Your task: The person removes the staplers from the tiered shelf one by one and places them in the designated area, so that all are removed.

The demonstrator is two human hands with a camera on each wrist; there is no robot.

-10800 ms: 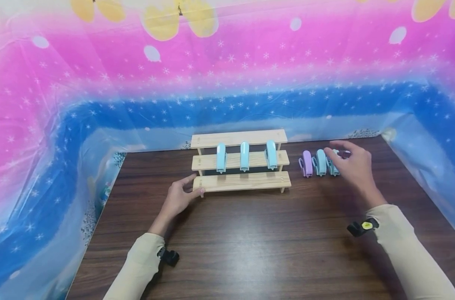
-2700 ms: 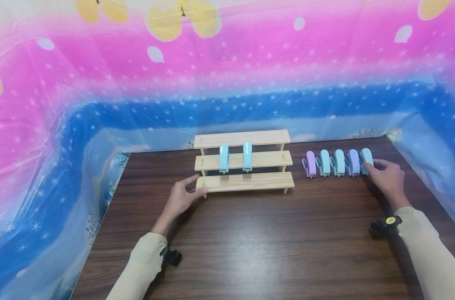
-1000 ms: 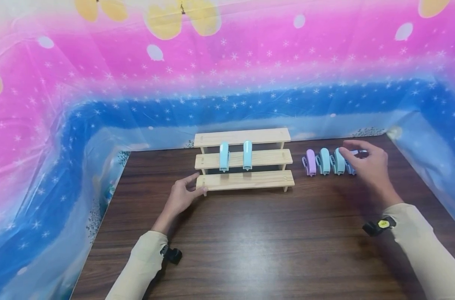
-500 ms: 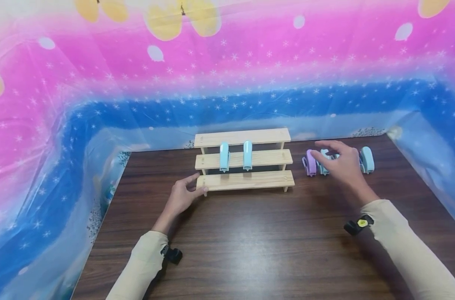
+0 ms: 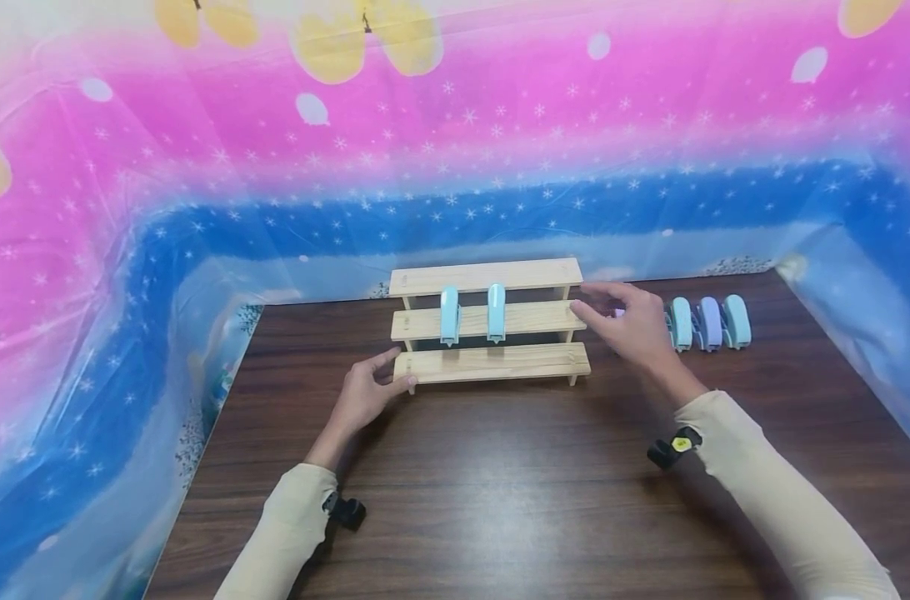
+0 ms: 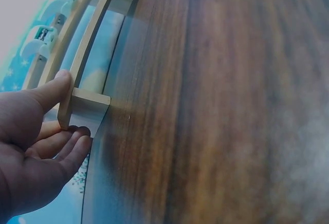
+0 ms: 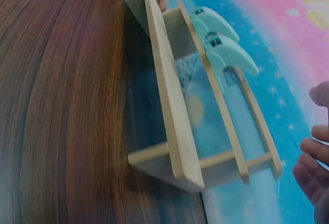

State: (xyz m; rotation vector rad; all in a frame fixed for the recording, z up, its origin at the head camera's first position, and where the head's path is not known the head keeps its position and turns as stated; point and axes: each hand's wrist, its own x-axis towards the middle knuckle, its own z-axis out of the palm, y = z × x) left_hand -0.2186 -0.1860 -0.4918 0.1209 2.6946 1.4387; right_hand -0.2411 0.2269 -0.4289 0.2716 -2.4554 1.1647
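A three-step wooden rack stands at the back of the table. My left hand grips the left end of its lowest step; the left wrist view shows the thumb on top and the fingers below. Two light-blue mini staplers sit upright on the middle step, left of its centre. By the right end of that step hovers my right hand, fingers apart; nothing is in it in the right wrist view. Behind it stands a row of mini staplers, with teal and lavender ones showing; the row's left part is mostly hidden.
The dark wood-grain table extends in front of the rack. A printed pink and blue cloth hangs behind the table and down both sides. The rack's top and bottom steps carry no staplers.
The rack's third, rightmost light-blue stapler is gone from the middle step, and a teal one now ends the row. My right hand released it and moved left to the rack. My left hand stayed.
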